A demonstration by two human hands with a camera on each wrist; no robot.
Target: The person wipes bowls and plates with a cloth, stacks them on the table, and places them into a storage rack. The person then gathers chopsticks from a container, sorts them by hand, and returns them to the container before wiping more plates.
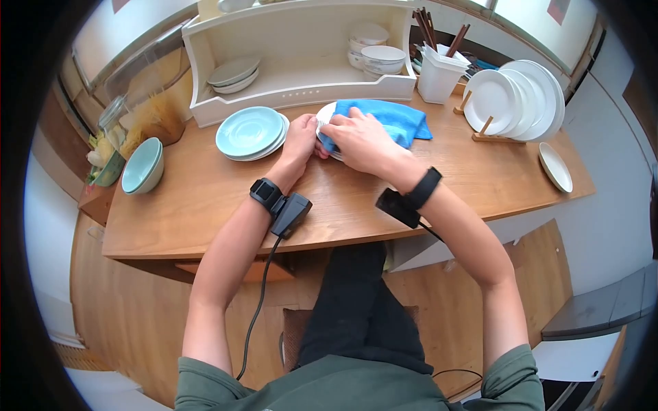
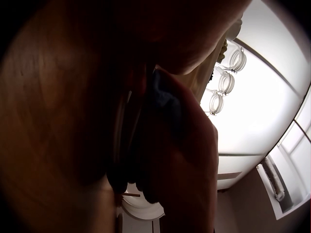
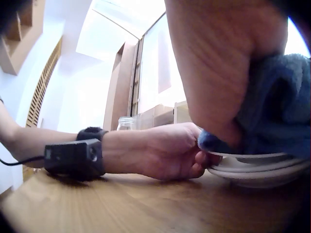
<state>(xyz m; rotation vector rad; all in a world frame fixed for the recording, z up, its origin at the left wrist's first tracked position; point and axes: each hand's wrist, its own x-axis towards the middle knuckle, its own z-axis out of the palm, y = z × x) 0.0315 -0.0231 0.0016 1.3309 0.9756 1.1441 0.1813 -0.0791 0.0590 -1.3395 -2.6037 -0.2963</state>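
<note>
My left hand [image 1: 299, 145] grips the left rim of a white plate [image 1: 325, 111] at the middle of the table. Over that plate lies a blue cloth [image 1: 403, 120], bunched under my right hand [image 1: 364, 140], whose fingers hold it against the plate near the left rim. In the right wrist view, the plate's edge is lifted a little on the left above more stacked white plates [image 3: 262, 176]. The cloth [image 3: 277, 111] hides most of the plate's face. The left wrist view is dark, with the plate edge [image 2: 119, 126] seen side-on between both hands.
Left of the hands stands a stack of light blue plates [image 1: 250, 131]; bowls [image 1: 145, 166] sit farther left. A white shelf [image 1: 295, 92] with dishes runs behind. At right are a chopstick holder [image 1: 439, 77], a rack of white plates [image 1: 492, 103] and a small oval dish [image 1: 556, 168] near the edge.
</note>
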